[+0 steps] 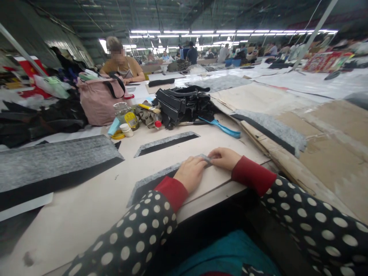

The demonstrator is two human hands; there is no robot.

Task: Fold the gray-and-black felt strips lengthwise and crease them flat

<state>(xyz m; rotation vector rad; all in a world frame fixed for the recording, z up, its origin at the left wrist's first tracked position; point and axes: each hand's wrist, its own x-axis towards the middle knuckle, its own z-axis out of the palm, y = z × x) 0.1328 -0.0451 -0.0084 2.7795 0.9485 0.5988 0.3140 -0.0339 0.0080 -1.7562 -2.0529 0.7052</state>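
Observation:
A grey-and-black fabric strip (155,177) lies on the pale work board in front of me, partly covered by my hands. Pressed on top of it is my left hand (191,172), fingers laid flat and close to its right end. My right hand (225,158) pinches that right end between thumb and fingers. Just beyond, a second strip (168,143) of the same grey and black lies flat, touched by neither hand. To the left, a stack of overlapping grey-and-black strips (57,165) spreads across the board.
Behind the strips stand a pile of black pieces (179,105), a blue-handled brush (222,127), a glass jar (122,110), a small white pot (126,130) and a pink bag (96,99). Cardboard (324,142) lies to the right. A co-worker (123,65) sits across the table.

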